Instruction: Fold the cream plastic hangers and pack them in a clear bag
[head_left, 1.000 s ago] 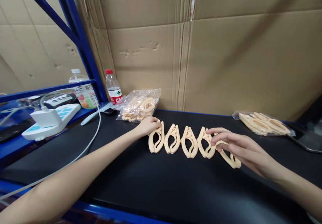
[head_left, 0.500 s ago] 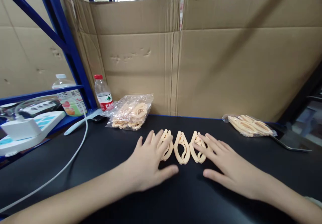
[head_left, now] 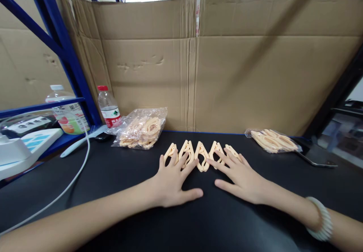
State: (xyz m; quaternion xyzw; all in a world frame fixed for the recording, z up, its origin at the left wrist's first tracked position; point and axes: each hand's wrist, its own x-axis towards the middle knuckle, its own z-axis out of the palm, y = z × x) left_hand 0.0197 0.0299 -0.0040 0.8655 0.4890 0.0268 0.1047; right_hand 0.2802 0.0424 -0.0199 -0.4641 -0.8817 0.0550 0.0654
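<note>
Several beige plastic pieces lie side by side in a slightly curved row on the black tabletop; the middle piece (head_left: 202, 166) shows whole. Each is a hollow oval with two prongs at its far end; their exact kind is unclear. My left hand (head_left: 172, 184) is spread flat, its fingers over the near ends of the left pieces (head_left: 185, 149). Also with its fingers apart, my right hand (head_left: 241, 180) reaches over the right pieces (head_left: 217, 147). Both hands partly hide the row. Neither is gripping anything; the fingertips appear to touch the pieces.
At the back left stand a clear plastic bag (head_left: 141, 129) of similar beige pieces and a red-capped bottle (head_left: 109, 108). Another bag (head_left: 273, 140) lies back right, beside a dark flat object (head_left: 317, 159). A white cable (head_left: 76, 176) crosses the left side. Cardboard (head_left: 147, 70) walls the back.
My right hand has moved left, closer to my left hand. More of the row's outer pieces shows, and the row is more curved. The view has shifted slightly.
</note>
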